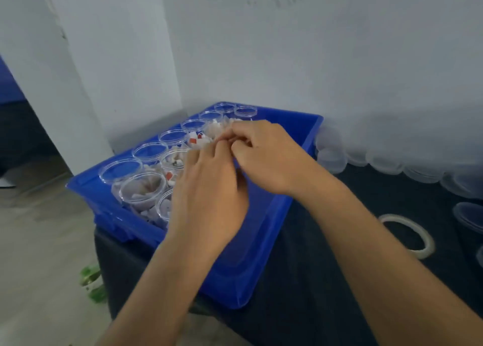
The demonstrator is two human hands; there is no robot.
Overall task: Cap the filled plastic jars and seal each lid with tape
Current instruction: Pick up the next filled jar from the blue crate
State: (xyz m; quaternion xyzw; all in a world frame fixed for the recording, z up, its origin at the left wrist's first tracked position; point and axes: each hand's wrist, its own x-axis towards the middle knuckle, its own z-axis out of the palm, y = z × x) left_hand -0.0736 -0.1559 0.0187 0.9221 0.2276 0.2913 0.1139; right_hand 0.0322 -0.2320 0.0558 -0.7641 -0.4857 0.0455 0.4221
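Our left hand (209, 189) and right hand (264, 155) pinch something unclear over the crate (261, 241); several jars (141, 189) inside look capped, tape roll (407, 234) beside it untouched.

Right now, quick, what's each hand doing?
Left hand: fingers curled over the jars in the blue bin; what it holds cannot be told.
Right hand: fingertips pinched together; on what, cannot be told.
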